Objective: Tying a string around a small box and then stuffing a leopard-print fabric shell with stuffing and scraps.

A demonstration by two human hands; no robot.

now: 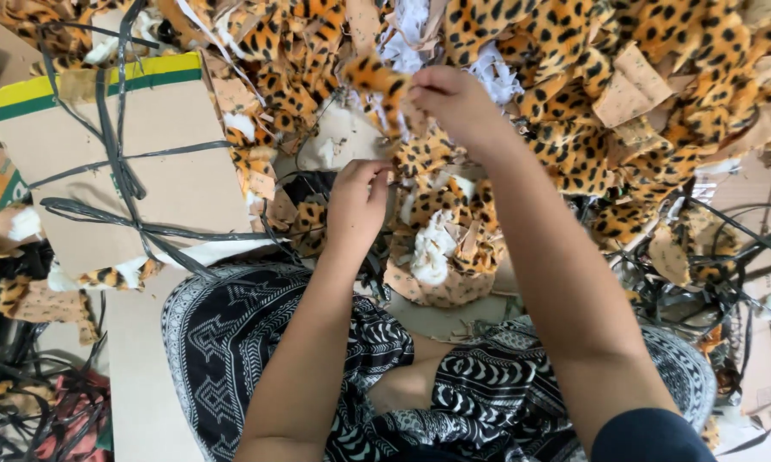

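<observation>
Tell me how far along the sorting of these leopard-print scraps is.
Done: hard to judge; one tied cardboard bundle lies at the left, bound with black strapping. In hand: the right hand lifts a leopard-print scrap, while the left hand reaches into the scraps below it. Left: a big heap of leopard-print fabric mixed with white stuffing and cardboard pieces covers the area ahead.

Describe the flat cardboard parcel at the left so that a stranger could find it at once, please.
Start from the big heap of leopard-print fabric scraps across the top. At its left edge, left of the left hand, lies the cardboard parcel. Unlike the loose brown scraps nearby, it is tied crosswise with dark straps and has a yellow-and-green stripe along its top edge.
</observation>
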